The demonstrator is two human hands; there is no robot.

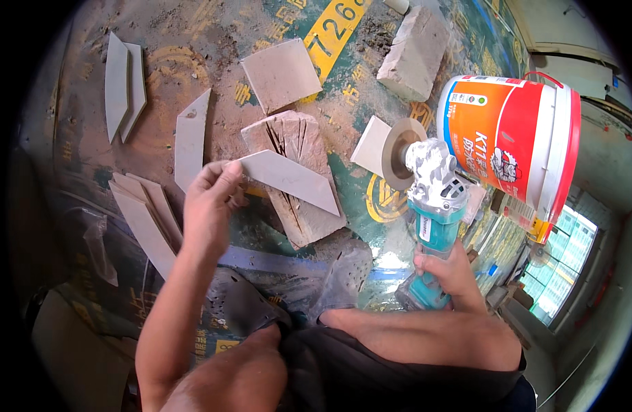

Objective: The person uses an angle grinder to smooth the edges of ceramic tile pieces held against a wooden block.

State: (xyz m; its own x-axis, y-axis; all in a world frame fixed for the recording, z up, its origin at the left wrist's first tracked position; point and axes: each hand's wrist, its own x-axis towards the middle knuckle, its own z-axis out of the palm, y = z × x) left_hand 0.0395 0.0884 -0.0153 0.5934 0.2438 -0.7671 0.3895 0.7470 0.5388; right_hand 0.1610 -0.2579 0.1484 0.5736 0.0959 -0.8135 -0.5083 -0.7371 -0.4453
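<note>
My left hand (211, 199) pinches the left end of a pale tile strip (295, 180) with slanted ends. The strip lies over a rough block (292, 223) whose top is scored with deep cuts. My right hand (453, 275) is wrapped round the body of a teal angle grinder (436, 230), held upright to the right of the block. Its head is coated in whitish dust or wrapping, and its round disc (398, 156) is apart from the strip. Behind the disc sits a small square tile piece (369, 143).
A red and orange bucket (498, 130) stands close beyond the grinder. Cut tile strips (192, 134) and a stack of tile pieces (141, 216) are at left, with a square tile (281, 74) and another block (415, 55) farther off. My shoes (343, 278) flank the near side.
</note>
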